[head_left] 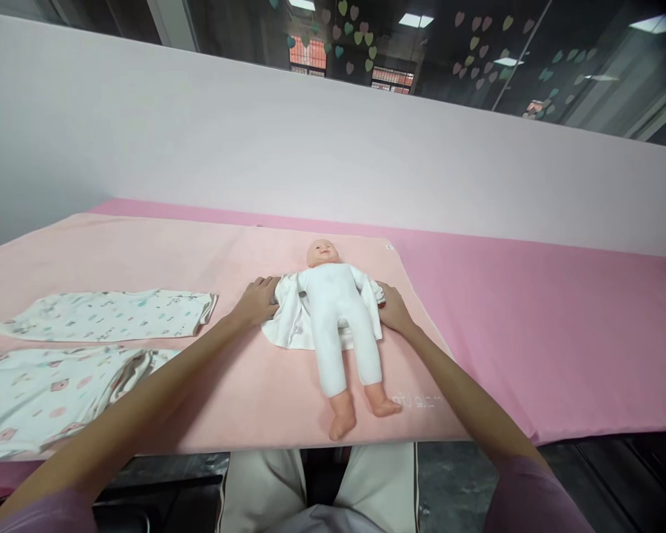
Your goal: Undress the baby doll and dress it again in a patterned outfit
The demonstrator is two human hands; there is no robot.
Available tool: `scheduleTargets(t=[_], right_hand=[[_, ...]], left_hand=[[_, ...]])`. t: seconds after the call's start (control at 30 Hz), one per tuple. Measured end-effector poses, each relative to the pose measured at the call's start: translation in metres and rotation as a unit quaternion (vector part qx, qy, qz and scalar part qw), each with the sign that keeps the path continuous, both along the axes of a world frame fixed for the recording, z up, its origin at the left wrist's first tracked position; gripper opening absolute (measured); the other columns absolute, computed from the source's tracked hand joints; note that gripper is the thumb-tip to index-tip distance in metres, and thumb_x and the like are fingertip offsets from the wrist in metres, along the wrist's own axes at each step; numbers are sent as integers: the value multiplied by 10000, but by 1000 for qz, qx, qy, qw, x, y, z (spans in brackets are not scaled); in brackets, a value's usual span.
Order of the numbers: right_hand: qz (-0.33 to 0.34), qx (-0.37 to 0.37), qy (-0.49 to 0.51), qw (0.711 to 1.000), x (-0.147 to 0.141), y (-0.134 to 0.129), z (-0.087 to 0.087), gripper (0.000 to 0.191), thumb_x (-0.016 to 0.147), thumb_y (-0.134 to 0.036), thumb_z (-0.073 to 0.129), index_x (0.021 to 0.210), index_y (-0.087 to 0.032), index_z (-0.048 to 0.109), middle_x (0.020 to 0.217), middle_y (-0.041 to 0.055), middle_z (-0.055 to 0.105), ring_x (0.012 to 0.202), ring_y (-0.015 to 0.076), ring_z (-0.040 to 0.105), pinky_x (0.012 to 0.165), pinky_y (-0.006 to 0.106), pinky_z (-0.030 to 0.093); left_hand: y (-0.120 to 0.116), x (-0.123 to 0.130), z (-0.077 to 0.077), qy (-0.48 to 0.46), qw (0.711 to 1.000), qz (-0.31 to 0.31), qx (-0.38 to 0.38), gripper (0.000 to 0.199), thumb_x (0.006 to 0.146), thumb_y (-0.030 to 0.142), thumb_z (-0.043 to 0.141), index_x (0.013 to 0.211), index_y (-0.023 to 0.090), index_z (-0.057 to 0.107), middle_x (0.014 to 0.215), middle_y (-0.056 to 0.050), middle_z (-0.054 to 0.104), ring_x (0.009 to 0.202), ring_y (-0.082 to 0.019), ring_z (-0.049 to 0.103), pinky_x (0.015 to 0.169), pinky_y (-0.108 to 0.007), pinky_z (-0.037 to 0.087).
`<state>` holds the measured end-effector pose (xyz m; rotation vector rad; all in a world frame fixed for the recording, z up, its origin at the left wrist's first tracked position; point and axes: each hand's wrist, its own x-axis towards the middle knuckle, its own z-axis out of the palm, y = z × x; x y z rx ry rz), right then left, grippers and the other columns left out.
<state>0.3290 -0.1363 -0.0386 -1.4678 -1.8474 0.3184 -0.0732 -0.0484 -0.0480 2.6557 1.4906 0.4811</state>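
A baby doll (333,303) with a white cloth body lies on its back on the peach blanket (244,400), its head toward the wall and its feet toward me. Spread beneath its torso is a white garment (291,326), with the doll's arms inside the sleeves. My left hand (259,300) closes on the sleeve end at the doll's left-of-picture side. On the other side my right hand (393,305) has its fingers closed around the other sleeve end. The doll's hands are hidden by cloth and my fingers.
Folded patterned pants (116,314) lie at the left, and a second patterned garment (44,392) is nearer the front edge. Pink cloth (560,333) covers the table at right. A white wall (333,155) stands behind, below dark glass.
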Motion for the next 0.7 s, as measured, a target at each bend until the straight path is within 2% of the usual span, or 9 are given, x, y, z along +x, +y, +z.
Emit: scheduleTargets(t=[0.07, 0.13, 0.23, 0.33, 0.43, 0.5, 0.6, 0.63, 0.7], right_hand=[[-8, 10, 14, 1000, 2, 4, -3, 579, 881, -460, 670, 1430, -288, 604, 1392, 61, 695, 1200, 331, 662, 1024, 466, 522], [-15, 28, 2, 999, 11, 12, -3, 613, 900, -451, 649, 1484, -280, 574, 1452, 74, 657, 1264, 334, 629, 1077, 478, 489], [-23, 53, -75, 995, 35, 30, 2, 566, 925, -358, 571, 1484, -275, 603, 1381, 95, 691, 1233, 338, 617, 1135, 527, 398], [22, 33, -141, 989, 59, 48, 3, 601, 934, -291, 492, 1529, -284, 574, 1301, 101, 713, 1193, 323, 605, 1123, 537, 375], [61, 3, -152, 986, 73, 58, -8, 680, 951, -310, 463, 1628, -266, 443, 1389, 109, 663, 1296, 331, 546, 1146, 540, 373], [39, -6, -141, 989, 76, 55, -21, 759, 955, -342, 473, 1688, -239, 307, 1520, 123, 569, 1408, 344, 470, 1190, 560, 348], [-73, -14, -116, 991, 78, 31, -39, 810, 972, -372, 466, 1712, -208, 181, 1655, 148, 406, 1518, 374, 351, 1221, 615, 318], [-112, -11, -111, 987, 78, 19, -43, 775, 985, -374, 449, 1701, -201, 205, 1664, 155, 385, 1530, 383, 331, 1221, 631, 315], [-161, 5, -112, 981, 75, -7, -47, 630, 1012, -384, 422, 1612, -198, 372, 1609, 165, 440, 1498, 394, 365, 1201, 637, 336]], left_hand=[[1, 2, 0, 13, 1000, -5, 22, 775, 889, 361, 528, 1630, 172, 403, 1412, -145, 625, 1188, -371, 562, 1004, -466, 435], [4, 5, 3, 16, 999, -14, 34, 772, 932, 343, 491, 1680, 240, 332, 1300, -120, 665, 1090, -338, 589, 960, -437, 444], [14, 9, 13, 15, 999, -30, 41, 739, 971, 338, 457, 1694, 332, 305, 1201, -94, 678, 1014, -308, 598, 920, -407, 449], [29, 16, 20, 19, 999, -28, 34, 709, 984, 335, 440, 1684, 346, 334, 1254, -105, 668, 1083, -319, 590, 972, -430, 435], [36, 21, 20, 7, 1000, -8, 18, 692, 996, 409, 455, 1677, 348, 347, 1338, -124, 630, 1209, -354, 552, 1052, -490, 401], [28, 18, 15, -17, 1000, 5, 26, 733, 984, 496, 498, 1678, 328, 335, 1451, -144, 556, 1330, -388, 480, 1107, -534, 364], [-3, 4, 7, -63, 995, 46, 59, 781, 958, 567, 552, 1650, 274, 338, 1601, -170, 409, 1458, -419, 351, 1168, -577, 303], [-17, -2, 5, -73, 993, 57, 66, 755, 959, 576, 555, 1620, 266, 364, 1610, -170, 398, 1462, -417, 347, 1174, -578, 297], [-42, -13, 2, -86, 993, 69, 53, 626, 965, 585, 546, 1506, 278, 475, 1551, -152, 467, 1406, -398, 415, 1148, -559, 334]])
